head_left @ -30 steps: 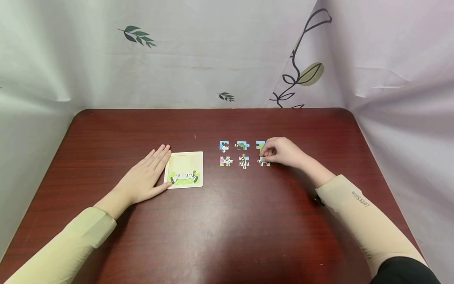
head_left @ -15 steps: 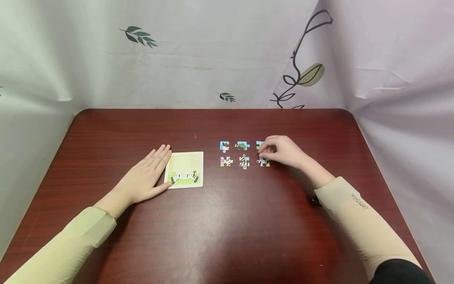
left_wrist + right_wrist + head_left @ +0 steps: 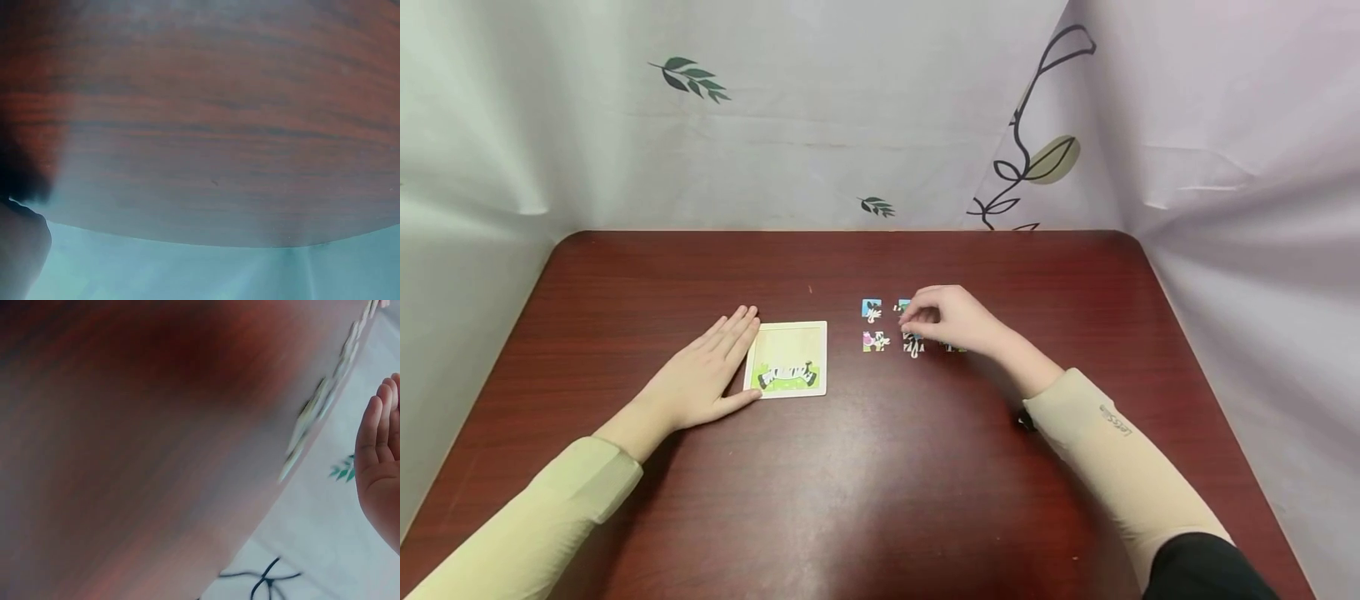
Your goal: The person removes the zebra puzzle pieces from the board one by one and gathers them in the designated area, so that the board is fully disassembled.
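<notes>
A square wooden puzzle tray (image 3: 823,358) lies on the table, with a zebra's striped body and green grass filling its lower part. My left hand (image 3: 703,379) lies flat along the tray's left side, its thumb touching the lower left corner. Over the middle of the loose puzzle pieces hovers my right hand (image 3: 955,319), fingers bent and thumb near the index finger; I see no piece between them. Beneath it are a striped puzzle piece (image 3: 913,344) and, partly covered, another piece (image 3: 953,347). Left of it sit a blue piece (image 3: 872,310) and a pink-marked piece (image 3: 874,342). The top right piece is hidden.
The brown wooden table (image 3: 820,500) has a rounded back edge. A pale curtain (image 3: 790,150) with leaf prints hangs behind it and at both sides. In the right wrist view, the pieces (image 3: 312,412) appear blurred and nearly edge-on.
My right hand has moved left from the right-hand column of pieces to the middle column. The bottom right piece still lies in its place. My left hand and the tray have stayed put.
</notes>
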Demonstrator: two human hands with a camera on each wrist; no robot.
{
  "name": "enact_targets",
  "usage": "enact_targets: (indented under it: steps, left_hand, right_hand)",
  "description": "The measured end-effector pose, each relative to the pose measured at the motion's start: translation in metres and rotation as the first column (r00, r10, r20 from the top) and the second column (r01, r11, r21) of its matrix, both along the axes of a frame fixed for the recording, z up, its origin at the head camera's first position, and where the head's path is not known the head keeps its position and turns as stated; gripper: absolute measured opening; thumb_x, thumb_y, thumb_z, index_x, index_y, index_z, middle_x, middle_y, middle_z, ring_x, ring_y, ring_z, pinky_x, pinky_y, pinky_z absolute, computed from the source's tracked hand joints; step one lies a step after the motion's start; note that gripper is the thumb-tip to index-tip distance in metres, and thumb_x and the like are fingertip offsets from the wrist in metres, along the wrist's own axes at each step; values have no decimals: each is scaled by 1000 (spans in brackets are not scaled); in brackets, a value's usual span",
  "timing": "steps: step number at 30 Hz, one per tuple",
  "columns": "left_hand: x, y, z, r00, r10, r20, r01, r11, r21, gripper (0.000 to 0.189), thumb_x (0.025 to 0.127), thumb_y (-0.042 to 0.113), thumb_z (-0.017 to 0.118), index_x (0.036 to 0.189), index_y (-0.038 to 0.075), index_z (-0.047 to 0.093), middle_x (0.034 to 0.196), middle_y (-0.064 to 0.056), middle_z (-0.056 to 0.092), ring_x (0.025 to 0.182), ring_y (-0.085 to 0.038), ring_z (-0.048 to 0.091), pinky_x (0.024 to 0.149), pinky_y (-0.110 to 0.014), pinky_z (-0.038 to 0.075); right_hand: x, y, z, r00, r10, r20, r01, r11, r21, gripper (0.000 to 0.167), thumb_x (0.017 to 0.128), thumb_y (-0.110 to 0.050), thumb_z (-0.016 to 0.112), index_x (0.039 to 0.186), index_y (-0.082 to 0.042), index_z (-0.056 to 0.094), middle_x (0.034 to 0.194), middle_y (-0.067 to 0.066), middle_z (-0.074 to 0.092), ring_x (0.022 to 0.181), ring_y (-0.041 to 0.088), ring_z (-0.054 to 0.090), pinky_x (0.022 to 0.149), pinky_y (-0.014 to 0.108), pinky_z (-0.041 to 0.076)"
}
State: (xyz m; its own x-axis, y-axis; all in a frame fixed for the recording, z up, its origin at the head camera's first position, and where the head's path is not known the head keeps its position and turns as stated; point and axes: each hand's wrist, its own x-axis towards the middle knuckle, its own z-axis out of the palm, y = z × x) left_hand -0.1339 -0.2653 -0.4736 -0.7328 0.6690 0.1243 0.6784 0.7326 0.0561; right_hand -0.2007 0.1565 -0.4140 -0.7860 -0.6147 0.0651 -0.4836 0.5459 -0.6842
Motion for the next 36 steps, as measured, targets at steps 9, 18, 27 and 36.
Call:
enact_targets:
  steps: [9,18,27,36]
  left_hand:
    - [0,0,1,1000,-1,6,1,1000,-16,103,96,57,64,163,-11,26,173,-29,25,163,-41,25,136,-27,-7]
    - [2,1,2,1000,14,20,-14,1000,-12,104,96,57,65,163,-11,25,173,-29,24,163,-42,25,137,-28,-6]
    - [1,1,3,1000,9,14,-8,1000,-25,106,96,61,65,164,-10,25,173,-28,24,163,-41,24,136,-27,-8]
    - [0,0,3,1000,6,-1,-6,1000,-13,104,99,66,58,164,-9,26,173,-28,25,162,-41,26,139,-36,4]
  right_hand:
    - [3,-49,3,995,88,57,-85,995,-51,7,95,-11,80,101,-9,82,92,1,73,79,11,67,76,24,60]
    - [5,-97,5,974,194,120,-192,981,-23,12,96,-12,79,107,-6,80,100,4,75,84,10,69,79,16,59]
    - [7,-134,0,949,278,147,-279,960,-13,14,95,-8,79,108,-4,77,99,7,76,86,10,70,78,12,57]
    - [6,-163,-4,928,336,163,-349,935,57,15,94,-6,79,108,-4,75,100,8,76,88,11,70,79,9,54]
